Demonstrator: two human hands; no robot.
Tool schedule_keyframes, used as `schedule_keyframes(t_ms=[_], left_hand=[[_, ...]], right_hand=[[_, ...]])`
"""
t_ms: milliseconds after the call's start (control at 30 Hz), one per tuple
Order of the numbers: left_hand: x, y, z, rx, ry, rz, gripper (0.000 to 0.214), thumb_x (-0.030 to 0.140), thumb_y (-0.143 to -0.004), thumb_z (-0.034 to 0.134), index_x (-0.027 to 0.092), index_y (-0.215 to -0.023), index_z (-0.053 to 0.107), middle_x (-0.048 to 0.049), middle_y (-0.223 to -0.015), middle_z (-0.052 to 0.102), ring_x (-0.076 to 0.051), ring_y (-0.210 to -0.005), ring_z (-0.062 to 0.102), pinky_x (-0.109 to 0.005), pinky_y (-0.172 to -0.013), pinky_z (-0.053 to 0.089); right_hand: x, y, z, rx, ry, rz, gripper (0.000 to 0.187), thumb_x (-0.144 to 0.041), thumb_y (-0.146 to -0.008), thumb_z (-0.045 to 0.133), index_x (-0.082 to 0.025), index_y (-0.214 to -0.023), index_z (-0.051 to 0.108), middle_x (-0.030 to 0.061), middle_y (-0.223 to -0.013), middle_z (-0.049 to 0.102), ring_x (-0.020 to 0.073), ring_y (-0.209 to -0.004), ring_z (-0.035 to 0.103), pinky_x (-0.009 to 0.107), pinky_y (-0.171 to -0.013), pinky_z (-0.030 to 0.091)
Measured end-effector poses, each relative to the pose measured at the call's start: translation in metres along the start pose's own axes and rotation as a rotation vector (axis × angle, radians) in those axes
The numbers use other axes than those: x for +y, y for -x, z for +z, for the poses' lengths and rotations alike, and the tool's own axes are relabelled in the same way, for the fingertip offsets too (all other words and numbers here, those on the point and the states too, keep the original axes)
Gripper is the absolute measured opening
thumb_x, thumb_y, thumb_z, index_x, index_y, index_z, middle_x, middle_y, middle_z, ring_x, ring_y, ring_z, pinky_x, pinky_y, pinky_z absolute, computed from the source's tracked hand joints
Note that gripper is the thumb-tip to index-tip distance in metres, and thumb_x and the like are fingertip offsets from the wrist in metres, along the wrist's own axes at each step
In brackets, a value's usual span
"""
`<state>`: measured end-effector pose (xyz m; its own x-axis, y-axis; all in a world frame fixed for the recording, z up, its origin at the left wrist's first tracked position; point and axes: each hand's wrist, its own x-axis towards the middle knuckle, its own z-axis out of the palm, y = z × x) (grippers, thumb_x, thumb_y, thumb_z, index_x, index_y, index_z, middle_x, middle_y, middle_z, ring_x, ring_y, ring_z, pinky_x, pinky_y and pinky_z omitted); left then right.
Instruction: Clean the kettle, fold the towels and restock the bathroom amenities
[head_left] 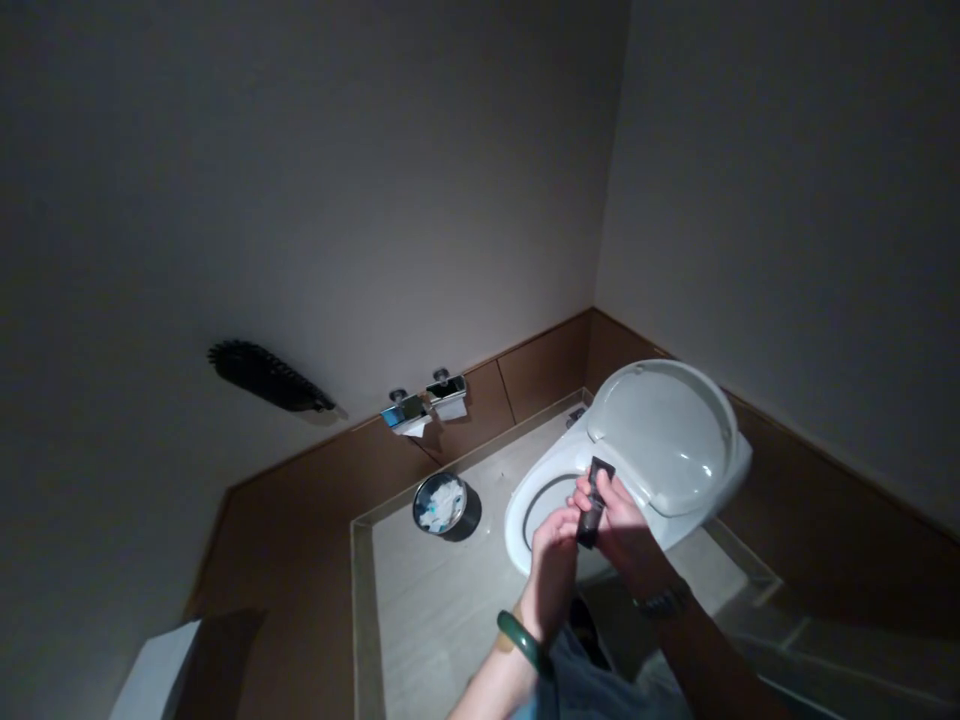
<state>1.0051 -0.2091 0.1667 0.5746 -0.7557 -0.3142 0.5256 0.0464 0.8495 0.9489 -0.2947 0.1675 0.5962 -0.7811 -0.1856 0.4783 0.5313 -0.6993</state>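
Note:
My right hand [618, 512] grips a small dark oblong object [590, 526], thumb on top; its exact kind does not show. My left hand [556, 532] closes its fingertips against the same object from the other side. A green bangle is on my left wrist and a watch on my right. Both hands are above the front of a white toilet [517, 505], whose lid is raised. My hands and forearms hide part of the bowl and seat.
A black bin [471, 512] with crumpled white paper stands on the floor left of the toilet. Two metal toilet paper holders [407, 411] are on the wall above. Farther left on the wall is a black bristly object [270, 377]. A pale box-like edge [156, 672] juts in at lower left.

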Motion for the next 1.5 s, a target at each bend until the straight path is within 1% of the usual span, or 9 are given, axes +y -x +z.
schedule_keyframes(t_ms=[100, 200, 367, 467, 667, 1000, 1233, 1367, 1500], left_hand=[[0.001, -0.016, 0.015, -0.03, -0.071, -0.024, 0.036, 0.019, -0.043, 0.065, 0.017, -0.077, 0.075, -0.0059, -0.079, 0.071, -0.025, -0.086, 0.06, -0.034, -0.079, 0.043], [0.003, -0.023, 0.023, -0.093, -0.206, 0.009, 0.034, 0.026, -0.059, 0.067, 0.016, -0.089, 0.077, -0.0061, -0.084, 0.072, -0.024, -0.085, 0.06, -0.034, -0.081, 0.044], [-0.001, -0.045, 0.035, -0.138, -0.333, 0.049, 0.025, 0.027, -0.067, 0.061, 0.017, -0.086, 0.072, -0.0072, -0.082, 0.071, -0.021, -0.076, 0.058, -0.033, -0.078, 0.047], [-0.009, -0.064, 0.038, -0.109, -0.42, 0.067, 0.047, 0.014, -0.062, 0.051, 0.015, -0.103, 0.074, -0.0122, -0.104, 0.077, -0.025, -0.096, 0.067, -0.036, -0.093, 0.05], [-0.031, -0.077, -0.017, 0.22, -0.625, 0.018, 0.054, 0.005, -0.066, 0.053, 0.007, -0.117, 0.07, -0.021, -0.13, 0.071, -0.031, -0.122, 0.064, -0.043, -0.112, 0.047], [-0.06, 0.038, -0.167, 0.616, -0.75, -0.225, 0.032, 0.009, -0.057, 0.055, 0.014, -0.085, 0.071, -0.0217, -0.114, 0.079, -0.036, -0.118, 0.072, -0.044, -0.113, 0.051], [-0.098, 0.115, -0.211, 0.708, -0.636, -0.24, 0.034, 0.022, -0.051, 0.056, 0.019, -0.082, 0.07, -0.0183, -0.11, 0.08, -0.037, -0.119, 0.071, -0.045, -0.115, 0.049], [-0.123, 0.159, -0.226, 0.716, -0.553, -0.183, 0.042, 0.036, -0.049, 0.054, 0.019, -0.085, 0.069, -0.0199, -0.109, 0.079, -0.038, -0.117, 0.07, -0.044, -0.113, 0.049], [-0.156, 0.221, -0.256, 0.697, -0.532, -0.113, 0.041, 0.05, -0.053, 0.051, 0.025, -0.08, 0.069, -0.0144, -0.096, 0.078, -0.037, -0.104, 0.072, -0.044, -0.1, 0.055]], right_hand=[[-0.013, -0.023, -0.015, 0.005, 0.107, -0.051, 0.037, -0.055, -0.087, 0.075, -0.025, -0.091, 0.054, -0.003, -0.075, 0.056, 0.0124, -0.061, 0.049, 0.026, -0.051, 0.042], [-0.027, -0.038, -0.03, 0.003, 0.311, -0.091, 0.034, -0.056, -0.09, 0.068, -0.024, -0.087, 0.057, -0.0018, -0.073, 0.057, 0.0123, -0.056, 0.046, 0.026, -0.044, 0.035], [-0.048, -0.056, -0.054, -0.055, 0.366, -0.035, 0.041, -0.062, -0.08, 0.072, -0.022, -0.085, 0.063, 0.0021, -0.078, 0.063, 0.0163, -0.063, 0.055, 0.029, -0.051, 0.048], [-0.057, -0.072, -0.07, 0.019, 0.357, -0.068, 0.04, -0.062, -0.079, 0.072, -0.023, -0.087, 0.066, 0.006, -0.083, 0.069, 0.02, -0.071, 0.063, 0.033, -0.062, 0.056], [-0.073, -0.114, -0.102, 0.127, 0.47, -0.187, 0.052, -0.059, -0.063, 0.088, -0.019, -0.089, 0.069, 0.0092, -0.088, 0.078, 0.0245, -0.088, 0.074, 0.038, -0.083, 0.06], [-0.088, -0.134, -0.121, 0.192, 0.473, -0.254, 0.048, -0.05, -0.062, 0.093, -0.019, -0.09, 0.069, 0.006, -0.089, 0.08, 0.0194, -0.088, 0.076, 0.031, -0.078, 0.062], [-0.068, -0.102, -0.107, 0.271, 0.139, -0.1, 0.011, -0.028, -0.092, 0.072, -0.018, -0.09, 0.069, 0.0077, -0.102, 0.077, 0.0188, -0.102, 0.074, 0.04, -0.097, 0.064], [-0.037, -0.077, -0.1, 0.388, 0.016, 0.043, 0.027, -0.023, -0.105, 0.046, -0.02, -0.086, 0.065, 0.0068, -0.103, 0.075, 0.0161, -0.105, 0.073, 0.052, -0.118, 0.05], [0.018, -0.037, -0.093, 0.338, 0.09, 0.155, 0.027, -0.022, -0.102, 0.046, -0.024, -0.086, 0.067, 0.006, -0.103, 0.074, 0.0152, -0.1, 0.074, 0.045, -0.117, 0.049]])
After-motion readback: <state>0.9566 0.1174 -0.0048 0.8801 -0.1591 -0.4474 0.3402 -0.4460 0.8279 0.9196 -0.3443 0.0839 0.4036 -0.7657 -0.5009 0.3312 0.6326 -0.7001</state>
